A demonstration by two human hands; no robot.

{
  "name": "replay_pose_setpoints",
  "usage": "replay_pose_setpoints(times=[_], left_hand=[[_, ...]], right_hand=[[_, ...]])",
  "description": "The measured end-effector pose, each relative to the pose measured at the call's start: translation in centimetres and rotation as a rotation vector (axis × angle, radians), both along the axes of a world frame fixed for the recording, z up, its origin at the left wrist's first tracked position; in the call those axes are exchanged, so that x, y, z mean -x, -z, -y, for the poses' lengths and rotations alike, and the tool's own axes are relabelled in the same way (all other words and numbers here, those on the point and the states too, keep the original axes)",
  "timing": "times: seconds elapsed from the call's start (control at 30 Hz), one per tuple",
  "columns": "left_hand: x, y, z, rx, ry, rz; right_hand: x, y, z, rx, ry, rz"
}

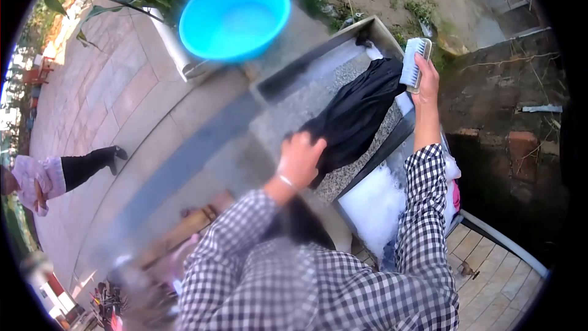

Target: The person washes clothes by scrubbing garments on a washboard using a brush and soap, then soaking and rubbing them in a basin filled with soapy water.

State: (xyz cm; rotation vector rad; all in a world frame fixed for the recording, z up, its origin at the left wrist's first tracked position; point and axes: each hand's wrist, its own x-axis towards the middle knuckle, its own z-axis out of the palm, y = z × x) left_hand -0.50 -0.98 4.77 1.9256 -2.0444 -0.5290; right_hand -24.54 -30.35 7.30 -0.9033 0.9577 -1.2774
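Note:
A dark, wet-looking black garment lies stretched over a speckled stone slab. My left hand is closed on the garment's near end, its fingertips partly hidden by the cloth. In my right hand is a scrubbing brush with pale bristles, gripped by its back at the garment's far right end. The bristles face left, toward the cloth; whether they touch it I cannot tell.
A bright blue basin stands beyond the slab. White suds fill a basin at the slab's right. Tiles lie lower right. At far left a person is on the paving.

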Motion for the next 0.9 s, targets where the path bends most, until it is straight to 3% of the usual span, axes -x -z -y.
replay_pose_setpoints(times=[0.13,0.2,0.27,0.33,0.4,0.43,0.53,0.63,0.73,0.9], left_hand=[[-5.0,-8.4,0.3,0.232,0.052,0.127],[-4.1,-8.3,-0.4,0.248,0.191,0.247],[-2.9,-5.8,-1.5,0.163,0.357,0.314],[-1.9,-2.8,-3.4,-0.097,0.553,0.321],[-1.2,-3.1,-3.6,-0.053,0.543,0.098],[-1.1,-3.0,-3.5,0.038,0.399,-0.076],[-1.1,-4.3,-0.5,0.210,0.089,0.045],[-1.8,-1.9,0.8,0.086,-0.047,0.144],[-2.0,-1.6,0.5,-0.032,-0.041,0.058],[-1.0,-1.3,-1.1,0.023,-0.144,-0.019]], right_hand=[[3.9,-0.4,-1.6,0.019,0.132,0.078],[7.2,4.5,-2.8,-0.062,0.244,0.048],[9.3,9.7,-5.8,-0.107,0.364,-0.163],[13.2,14.6,-9.6,-0.227,0.506,-0.182],[16.8,18.2,-13.7,-0.338,0.610,-0.412],[18.4,19.4,-15.8,-0.327,0.634,-0.490],[20.0,19.2,-19.2,-0.493,0.688,-0.943],[20.9,21.6,-18.6,-0.573,0.801,-0.465],[14.2,14.2,-17.9,-0.297,0.311,-0.294],[-1.5,5.8,-21.0,0.293,-0.297,-0.858]])
